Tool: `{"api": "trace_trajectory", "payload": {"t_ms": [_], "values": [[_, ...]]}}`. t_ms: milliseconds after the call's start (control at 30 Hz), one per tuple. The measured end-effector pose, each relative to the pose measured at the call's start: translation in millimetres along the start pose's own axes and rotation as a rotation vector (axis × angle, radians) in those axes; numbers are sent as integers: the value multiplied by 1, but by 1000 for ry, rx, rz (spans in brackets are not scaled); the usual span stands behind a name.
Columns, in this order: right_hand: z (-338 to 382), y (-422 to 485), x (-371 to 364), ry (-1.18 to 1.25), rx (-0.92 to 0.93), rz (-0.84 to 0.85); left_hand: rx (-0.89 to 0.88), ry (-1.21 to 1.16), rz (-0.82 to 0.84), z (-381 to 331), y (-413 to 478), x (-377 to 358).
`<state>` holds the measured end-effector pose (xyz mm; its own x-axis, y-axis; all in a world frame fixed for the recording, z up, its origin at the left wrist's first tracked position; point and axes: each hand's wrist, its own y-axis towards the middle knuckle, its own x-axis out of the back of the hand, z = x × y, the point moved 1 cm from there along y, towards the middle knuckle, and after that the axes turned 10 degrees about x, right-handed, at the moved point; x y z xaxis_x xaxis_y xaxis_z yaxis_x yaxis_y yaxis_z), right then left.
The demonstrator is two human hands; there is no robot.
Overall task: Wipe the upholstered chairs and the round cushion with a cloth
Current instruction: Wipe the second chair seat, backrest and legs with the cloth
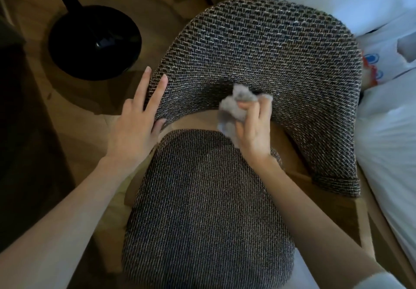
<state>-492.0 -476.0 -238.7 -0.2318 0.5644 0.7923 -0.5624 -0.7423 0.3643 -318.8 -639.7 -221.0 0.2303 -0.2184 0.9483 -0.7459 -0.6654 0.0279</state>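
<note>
The right hand (253, 135) has fingers (245, 105) clamped on the cloth (234, 108), against the backrest (270, 47); left hand (131, 131) fingers apart, straight, touching its edge.

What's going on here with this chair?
A person is wiping a woven upholstered chair. Their right hand grips a crumpled grey cloth at the lower middle edge of the curved backrest, just above the seat. Their left hand lies with straight fingers on the backrest's left end, apparently steadying it. To the right lies white bedding.
</note>
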Motion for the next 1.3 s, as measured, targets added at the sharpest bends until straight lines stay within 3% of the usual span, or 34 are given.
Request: {"api": "trace_trajectory", "payload": {"t_ms": [100, 200, 333, 500, 567, 733, 833, 967, 1100, 1167, 1200, 1300], "values": [[28, 48, 18, 5, 204, -365, 7, -6, 6, -2, -1, 1], [34, 89, 16, -17, 236, -480, 2, -5, 9, -2, 0, 1], [16, 70, -14, -70, 209, -336, -11, -18, 10, -1, 0, 0], [-23, 0, -40, -149, -25, 365, -20, -37, -2, 2, 1, -2], [-14, -4, -32, -40, 14, 298, -24, -40, -9, 3, 1, -3], [44, 53, -6, 163, 222, -290, 7, -169, -19, 4, 3, -2], [57, 83, -12, 146, 268, -411, 58, -314, -34, 4, 3, 1], [45, 60, -45, 152, 180, -323, 76, -333, -37, 6, 3, 0], [17, 9, -78, 210, -117, 159, 66, -334, -34, 7, 3, -3], [14, -8, -78, 216, -195, 295, 68, -334, -36, 8, 4, -4], [18, -12, -74, 231, -175, 250, 69, -335, -34, 8, 3, -4], [52, 3, -47, 336, -30, -115, 71, -347, -33, 7, 3, -3]]}}
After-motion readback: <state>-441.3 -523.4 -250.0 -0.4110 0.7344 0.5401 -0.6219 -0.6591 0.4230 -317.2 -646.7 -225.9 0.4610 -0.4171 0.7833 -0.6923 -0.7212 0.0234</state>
